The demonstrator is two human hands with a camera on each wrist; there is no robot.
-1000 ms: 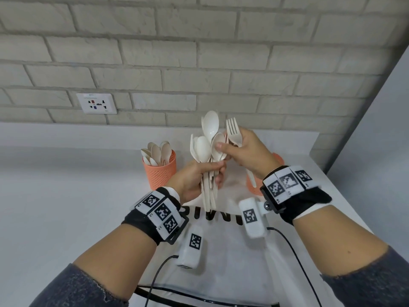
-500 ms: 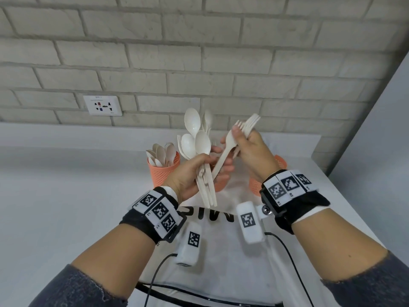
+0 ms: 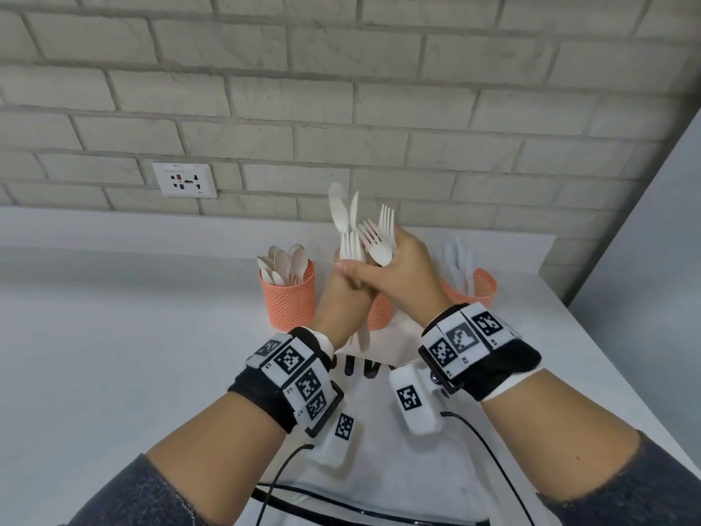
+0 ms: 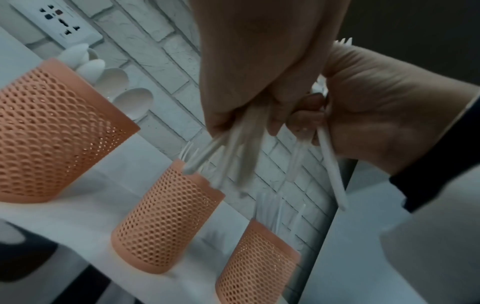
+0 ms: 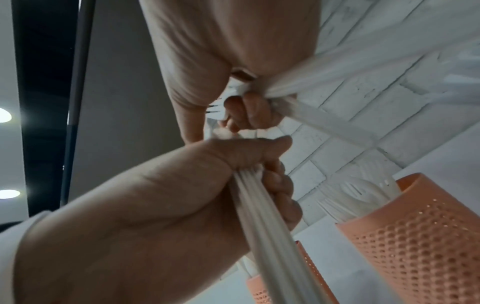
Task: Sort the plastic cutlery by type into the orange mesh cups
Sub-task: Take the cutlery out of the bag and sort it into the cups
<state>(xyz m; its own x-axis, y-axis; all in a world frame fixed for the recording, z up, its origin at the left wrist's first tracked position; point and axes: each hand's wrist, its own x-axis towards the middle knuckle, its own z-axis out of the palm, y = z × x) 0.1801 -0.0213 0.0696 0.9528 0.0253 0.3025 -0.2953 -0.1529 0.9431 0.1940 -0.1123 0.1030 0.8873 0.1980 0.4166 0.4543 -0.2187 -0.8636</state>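
The left hand (image 3: 341, 294) is curled tight around a bundle of white cutlery (image 3: 351, 237), handles hanging down above the middle cup (image 4: 166, 220) on the counter (image 3: 113, 336). The right hand (image 3: 398, 275) crosses over it, fingers closed on two forks (image 3: 375, 241). Left of the middle cup, the spoon cup (image 3: 290, 301); right of it, a third cup (image 3: 474, 288) holding cutlery.

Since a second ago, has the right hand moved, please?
Yes, the right hand shifted left toward the spoon cup, uncovering the rightmost cup.
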